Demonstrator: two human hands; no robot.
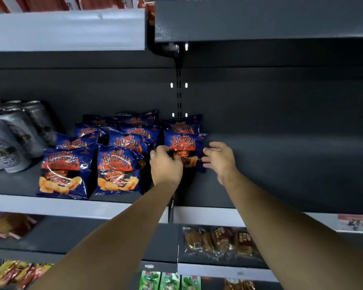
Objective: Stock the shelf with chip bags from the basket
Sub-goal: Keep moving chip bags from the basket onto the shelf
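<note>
Three green packets (169,281) stand side by side on the lowest tier in view, their print too blurred to read. Left of them lies a heap of yellow and red packets (15,273). One tier up, on the right, clear-wrapped packs (218,241) of brown food carry red labels with white characters, too small to make out. A red and white price label (355,222) sits on the lip above them.

Both bare forearms reach up over these tiers to the dark grey shelf (281,170). The left hand (166,165) curls its fingers round the lower left part of a chip bag (183,144), which stands upright just right of the slotted upright (179,95). The right hand (219,161) has its fingers loose and slightly spread at the bag's right edge; whether they touch it cannot be told.

Left of the held bag, more chip bags (117,170) stand in rows, front to back, all dark blue with orange flames, white Chinese characters, pictured crisps and a script line that seems to read "Barbecue Flavor". Further left, silver cans (13,135) with dark ornamental print crowd the shelf end. Behind is the bare back panel, and overhead the upper shelf (260,19).
</note>
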